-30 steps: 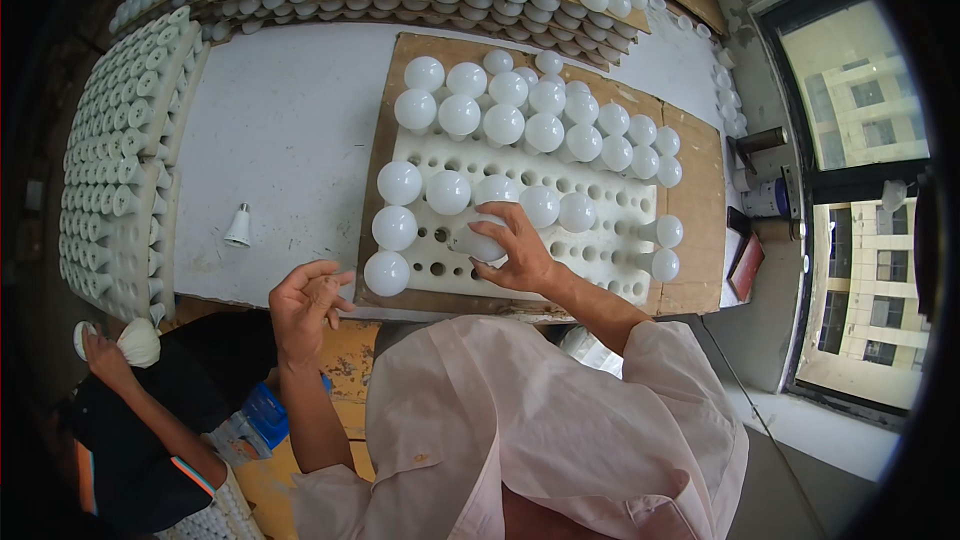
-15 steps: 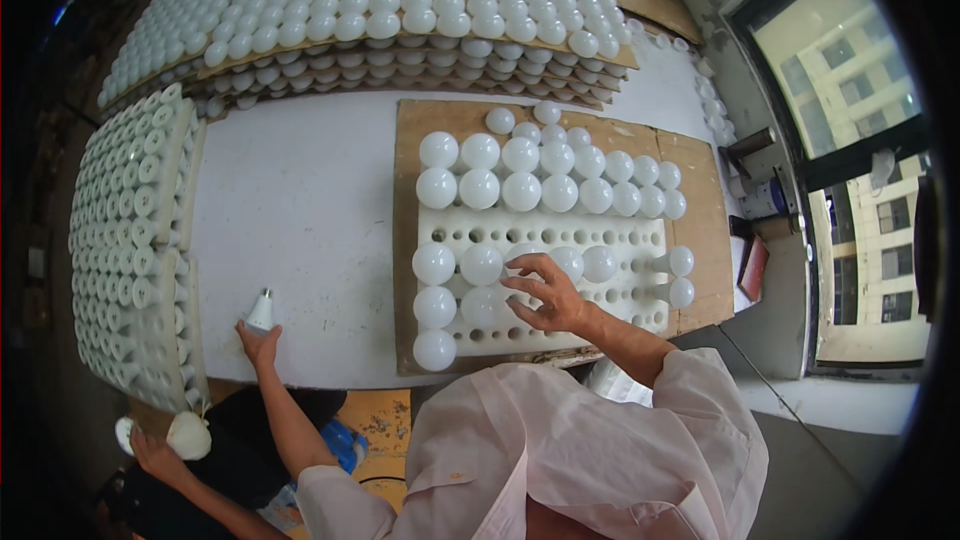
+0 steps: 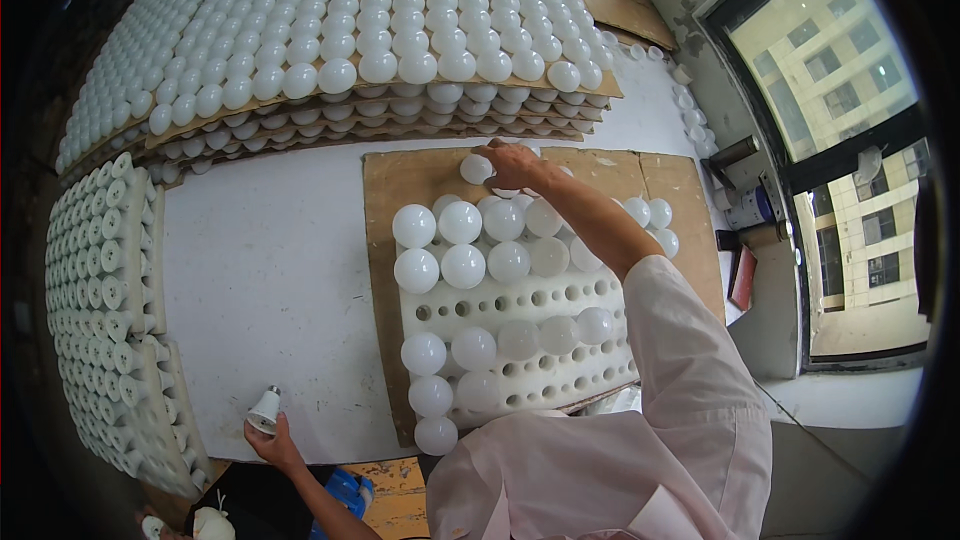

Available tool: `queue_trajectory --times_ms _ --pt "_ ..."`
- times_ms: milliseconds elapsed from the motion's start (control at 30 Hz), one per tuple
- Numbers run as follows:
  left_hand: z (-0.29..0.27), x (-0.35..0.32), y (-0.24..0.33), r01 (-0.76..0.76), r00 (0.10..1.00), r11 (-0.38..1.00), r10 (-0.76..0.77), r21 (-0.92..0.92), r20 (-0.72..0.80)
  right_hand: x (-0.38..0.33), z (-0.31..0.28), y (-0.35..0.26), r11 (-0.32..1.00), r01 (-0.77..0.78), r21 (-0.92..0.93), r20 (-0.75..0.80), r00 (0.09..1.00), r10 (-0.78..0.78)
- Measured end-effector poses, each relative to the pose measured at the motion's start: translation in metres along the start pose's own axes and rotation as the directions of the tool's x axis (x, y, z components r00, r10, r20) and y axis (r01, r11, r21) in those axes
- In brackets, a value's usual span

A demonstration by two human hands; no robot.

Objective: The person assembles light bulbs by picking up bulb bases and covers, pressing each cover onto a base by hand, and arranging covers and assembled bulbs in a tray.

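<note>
Here, right hand (image 3: pixel 512 168): reached out over the far part of the brown cardboard (image 3: pixel 420 176), back of the hand uppermost, fingers pointing left.
White globe (image 3: pixel 476 169): just left of the right grip, beyond the far rows of the foam board (image 3: pixel 520 290); index finger on its far side, thumb on its near side.
Right grip: fingers curved about the globe's right side and seemingly touching it; from this angle I cannot tell whether they have closed on it, or whether it rests on the cardboard or is raised.
Globe's long axis: not readable, since only the round dome shows.
Nearer hand: the right, by far; the left is well apart, toward the near left edge of the table (image 3: pixel 285 270).
Left hand (image 3: pixel 273 445): thumb and fingers closed around the wide end of a tapered white base (image 3: pixel 264 410).
Base's long axis: close to upright in the view, the screw cap (image 3: pixel 274 390) pointing away from the person and leaning slightly right.
Globe from base: farther out and to the right, with open table and the cardboard's left margin between.
Right forearm (image 3: pixel 590 202): slants across the foam board from the near right, hiding some of the seated globes (image 3: pixel 461 223) beneath it.
</note>
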State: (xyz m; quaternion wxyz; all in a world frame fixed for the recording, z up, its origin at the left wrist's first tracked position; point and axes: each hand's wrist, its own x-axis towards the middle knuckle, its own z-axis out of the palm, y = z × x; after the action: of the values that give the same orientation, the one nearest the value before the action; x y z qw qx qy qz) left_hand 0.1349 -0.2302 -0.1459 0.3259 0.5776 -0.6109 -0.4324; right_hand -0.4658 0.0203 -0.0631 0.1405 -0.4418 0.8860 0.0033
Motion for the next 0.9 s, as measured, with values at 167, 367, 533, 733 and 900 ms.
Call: queue_trajectory --times_ms 167,367,533,733,900 --pt "0.001 -0.05 0.024 -0.02 0.999 0.978 0.029 -0.209 0.039 0.055 0.032 0.011 0.98 0.093 -0.174 0.263 0.964 -0.045" --pt "0.022 -0.08 0.075 -0.185 0.955 0.865 0.271 -0.467 0.122 0.02 -0.009 0.009 0.967 0.147 0.209 -0.07 0.988 -0.135" --pt "0.044 -0.103 0.12 -0.076 0.939 0.752 0.275 -0.655 0.207 -0.099 -0.045 -0.003 -0.122 0.047 0.991 -0.06 0.993 -0.106" --pt "0.09 -0.167 0.185 0.344 0.773 0.588 0.266 -0.732 0.576 -0.225 -0.013 -0.048 -0.14 0.154 0.978 -0.169 0.98 -0.108" --pt "0.119 -0.219 0.194 0.639 0.411 0.571 0.312 -0.515 0.857 -0.272 0.016 -0.089 -0.365 0.178 0.914 -0.252 0.953 -0.166"
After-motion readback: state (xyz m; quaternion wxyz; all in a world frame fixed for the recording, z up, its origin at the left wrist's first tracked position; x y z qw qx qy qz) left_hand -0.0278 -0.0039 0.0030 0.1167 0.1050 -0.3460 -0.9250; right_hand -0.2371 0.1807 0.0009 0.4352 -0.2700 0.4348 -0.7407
